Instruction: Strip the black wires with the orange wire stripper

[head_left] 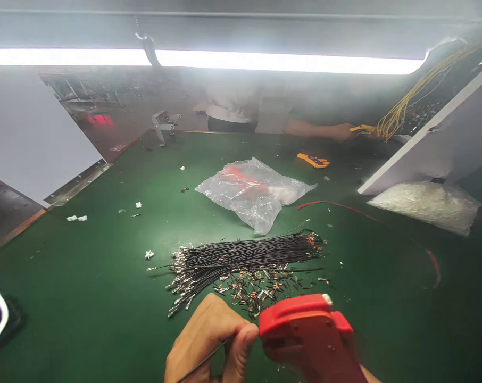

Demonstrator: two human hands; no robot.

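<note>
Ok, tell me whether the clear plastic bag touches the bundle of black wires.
Apart. The head view shows a strip of green mat between the plastic bag and the bundle of black wires.

No writing, label, brand or number could be read anywhere. The red tool [310, 335] showed a plain casing, the clear plastic bag [254, 192] bore no legible print, and the yellow tool [313, 160] was too blurred to tell.

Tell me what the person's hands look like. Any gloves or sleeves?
No gloves. The left hand is bare, with no ring, watch or sleeve showing, and short nails. The right hand is almost all hidden behind a red tool, so I cannot tell what it wears.
</note>
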